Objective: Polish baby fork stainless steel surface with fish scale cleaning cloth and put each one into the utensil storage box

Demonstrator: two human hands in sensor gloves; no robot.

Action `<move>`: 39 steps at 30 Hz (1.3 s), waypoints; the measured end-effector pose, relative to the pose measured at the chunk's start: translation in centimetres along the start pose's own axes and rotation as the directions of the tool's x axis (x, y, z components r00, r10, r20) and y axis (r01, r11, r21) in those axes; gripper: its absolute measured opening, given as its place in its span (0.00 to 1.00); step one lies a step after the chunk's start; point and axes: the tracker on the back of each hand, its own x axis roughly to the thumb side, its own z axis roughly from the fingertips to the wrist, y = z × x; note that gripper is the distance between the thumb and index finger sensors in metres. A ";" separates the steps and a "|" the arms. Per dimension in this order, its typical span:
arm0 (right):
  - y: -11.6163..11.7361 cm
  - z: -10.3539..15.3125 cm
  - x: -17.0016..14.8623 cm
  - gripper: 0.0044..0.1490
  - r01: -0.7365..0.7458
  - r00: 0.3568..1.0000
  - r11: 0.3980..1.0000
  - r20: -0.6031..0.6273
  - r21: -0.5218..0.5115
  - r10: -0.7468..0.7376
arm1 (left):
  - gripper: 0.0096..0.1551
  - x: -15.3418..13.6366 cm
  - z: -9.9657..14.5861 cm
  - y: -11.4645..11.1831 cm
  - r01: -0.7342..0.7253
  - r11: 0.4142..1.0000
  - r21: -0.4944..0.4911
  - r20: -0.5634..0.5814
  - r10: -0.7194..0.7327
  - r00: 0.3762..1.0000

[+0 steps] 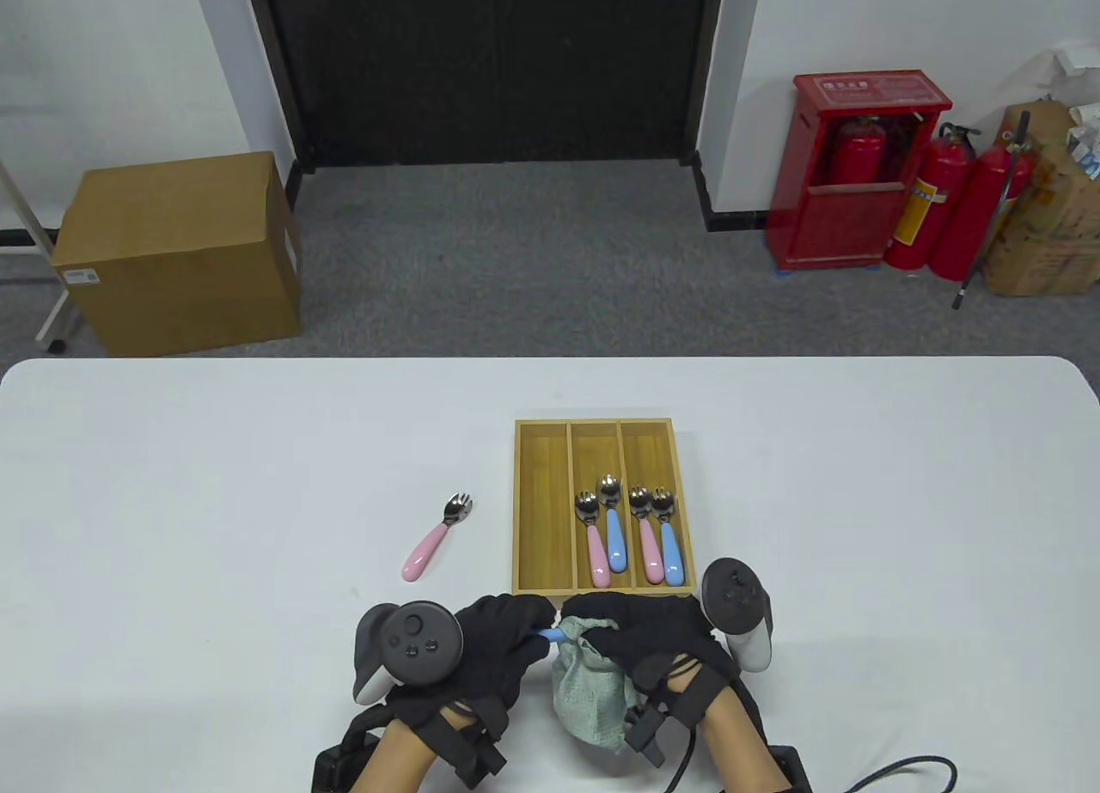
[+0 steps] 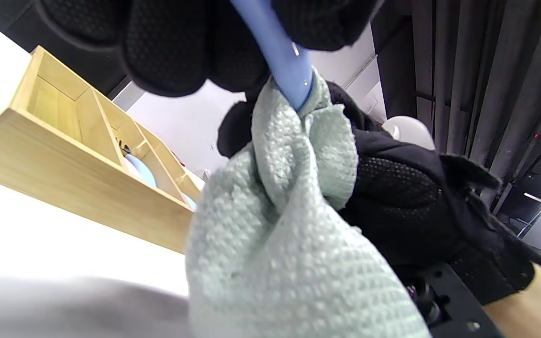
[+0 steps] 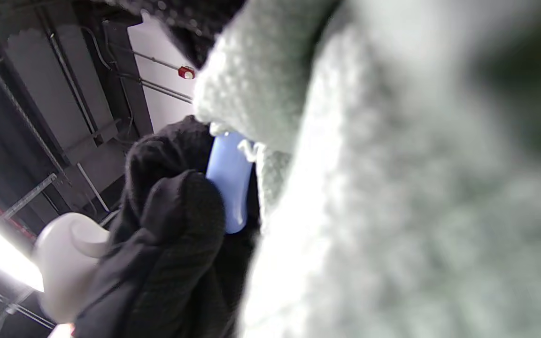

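Observation:
My left hand [image 1: 507, 634] grips the blue handle of a baby fork [image 1: 545, 634] just in front of the wooden storage box [image 1: 541, 505]. The fork's steel head is hidden inside the pale green cloth [image 1: 589, 681], which my right hand [image 1: 640, 634] holds bunched around it. In the left wrist view the blue handle [image 2: 282, 56] runs down into the cloth [image 2: 289, 244]. In the right wrist view the cloth [image 3: 392, 188] fills most of the frame beside the handle [image 3: 228, 183]. A pink-handled fork [image 1: 434, 539] lies on the table left of the box.
Two forks lie in the box's middle compartment [image 1: 600, 535] and two in the right one [image 1: 660, 535]; the left compartment holds nothing. Beyond the white table [image 1: 215, 449] stand a cardboard box [image 1: 180, 252] and a red extinguisher cabinet [image 1: 859, 170].

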 end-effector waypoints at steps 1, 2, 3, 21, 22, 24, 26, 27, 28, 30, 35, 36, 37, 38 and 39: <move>0.0 -0.1 0.3 0.30 -0.056 0.998 0.998 0.011 -0.011 0.056 | 0.26 0.0 0.0 0.0 0.013 1.000 -0.003 0.000 -0.013 1.000; 0.0 -0.1 0.4 0.29 -0.098 0.995 0.995 0.016 -0.016 0.098 | 0.26 0.0 0.0 0.0 0.020 1.000 -0.005 -0.002 -0.020 1.000; 0.1 -0.1 0.7 0.29 -0.170 0.985 0.985 0.029 -0.024 0.171 | 0.26 -0.1 0.0 0.0 0.029 1.000 -0.006 -0.003 -0.029 1.000; 0.9 0.3 1.7 0.31 -0.480 0.871 0.873 0.073 -0.087 0.486 | 0.27 -0.6 -0.1 -0.1 0.082 0.995 -0.055 -0.045 -0.084 0.995; 1.0 0.3 1.8 0.31 -0.482 0.868 0.870 0.079 -0.098 0.490 | 0.28 -0.6 -0.1 -0.2 0.100 0.993 -0.059 -0.049 -0.103 0.994; 1.2 0.3 2.0 0.30 -0.491 0.860 0.864 0.092 -0.115 0.501 | 0.29 -0.6 -0.1 -0.2 0.136 0.988 -0.074 -0.053 -0.140 0.989; 1.4 0.4 2.2 0.30 -0.495 0.856 0.860 0.101 -0.124 0.507 | 0.29 -0.6 -0.1 -0.3 0.152 0.985 -0.085 -0.058 -0.158 0.986; 1.4 0.4 2.2 0.29 -0.492 0.855 0.860 0.110 -0.137 0.507 | 0.29 -0.6 -0.1 -0.3 0.149 0.985 -0.086 -0.060 -0.154 0.986; 1.4 0.3 2.2 0.29 -0.487 0.857 0.862 0.112 -0.143 0.503 | 0.29 -0.6 -0.2 -0.4 0.146 0.985 -0.087 -0.061 -0.152 0.987; 1.3 0.3 2.2 0.28 -0.478 0.863 0.866 0.106 -0.147 0.494 | 0.29 -0.6 -0.2 -0.4 0.143 0.986 -0.089 -0.062 -0.149 0.987; 1.0 0.2 2.0 0.28 -0.457 0.879 0.879 0.081 -0.135 0.470 | 0.29 -0.5 -0.3 -0.5 0.149 0.985 -0.087 -0.062 -0.154 0.986; 1.0 0.1 2.0 0.28 -0.465 0.876 0.875 0.073 -0.132 0.477 | 0.29 -0.6 -0.3 -0.5 0.143 0.986 -0.088 -0.065 -0.149 0.987; 1.0 0.0 2.0 0.28 -0.477 0.871 0.870 0.067 -0.128 0.487 | 0.28 -0.7 -0.3 -0.4 0.139 0.986 -0.088 -0.067 -0.146 0.987; 1.0 0.0 2.0 0.28 -0.486 0.866 0.864 0.067 -0.132 0.496 | 0.28 -0.7 -0.3 -0.4 0.137 0.987 -0.086 -0.069 -0.143 0.987; 0.9 0.0 2.0 0.28 -0.501 0.857 0.855 0.063 -0.135 0.512 | 0.28 -0.8 -0.3 -0.3 0.135 0.987 -0.082 -0.070 -0.141 0.988</move>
